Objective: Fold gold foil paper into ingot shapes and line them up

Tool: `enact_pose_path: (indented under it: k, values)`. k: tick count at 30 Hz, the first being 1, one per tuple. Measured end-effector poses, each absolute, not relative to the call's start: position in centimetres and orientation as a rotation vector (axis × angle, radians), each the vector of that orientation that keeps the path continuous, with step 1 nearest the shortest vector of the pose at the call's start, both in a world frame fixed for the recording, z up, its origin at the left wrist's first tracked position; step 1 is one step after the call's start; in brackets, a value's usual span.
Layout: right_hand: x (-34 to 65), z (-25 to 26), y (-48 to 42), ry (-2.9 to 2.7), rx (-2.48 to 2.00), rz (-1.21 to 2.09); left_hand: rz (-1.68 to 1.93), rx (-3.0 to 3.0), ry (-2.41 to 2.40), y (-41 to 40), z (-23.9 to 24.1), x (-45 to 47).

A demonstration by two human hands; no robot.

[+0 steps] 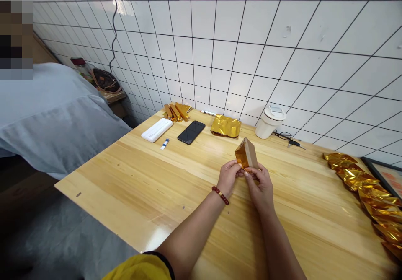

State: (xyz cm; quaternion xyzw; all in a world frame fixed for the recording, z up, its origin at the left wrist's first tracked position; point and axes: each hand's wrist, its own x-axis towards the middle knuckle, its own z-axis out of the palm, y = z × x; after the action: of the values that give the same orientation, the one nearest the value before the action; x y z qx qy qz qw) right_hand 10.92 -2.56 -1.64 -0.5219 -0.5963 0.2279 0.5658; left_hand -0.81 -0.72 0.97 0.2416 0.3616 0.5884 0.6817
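Note:
Between my two hands is a piece of folded gold foil paper (247, 153), shiny gold on its left face and plain brown on the right, held up at an angle over the table. My left hand (230, 176), with a red bead bracelet (220, 195) at the wrist, pinches its lower left edge. My right hand (260, 184) grips the lower right edge with thumb and fingers. Behind the held paper lies a flat stack of gold foil sheets (226, 125). A row of finished-looking gold foil folds (361, 183) runs along the table's right side.
On the wooden table (141, 192) lie a white power bank (157, 130), a small blue-and-white item (165, 144), a black phone (191, 132), gold strips (177, 112), a marker (207, 113), a lidded white cup (269, 123), glasses (284, 136) and keys (295, 143). A person in grey (59, 112) is at left.

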Motion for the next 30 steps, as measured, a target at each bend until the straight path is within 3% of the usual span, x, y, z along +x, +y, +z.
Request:
enact_pose_path:
  k: [13,23,30]
  values:
    - [10.77,-1.12,-2.98,-1.285,-1.276,0.575,1.364,0.685,0.817,-0.8,0.67,-0.5]
    - [10.63,-0.77,-2.31,-0.904,-1.161,0.948,1.351,0.636,0.817,-0.77,0.84,-0.64]
    - [10.4,-0.59,-2.38,-0.842,-1.135,0.934,1.378,0.596,0.848,-0.73,0.68,-0.62]
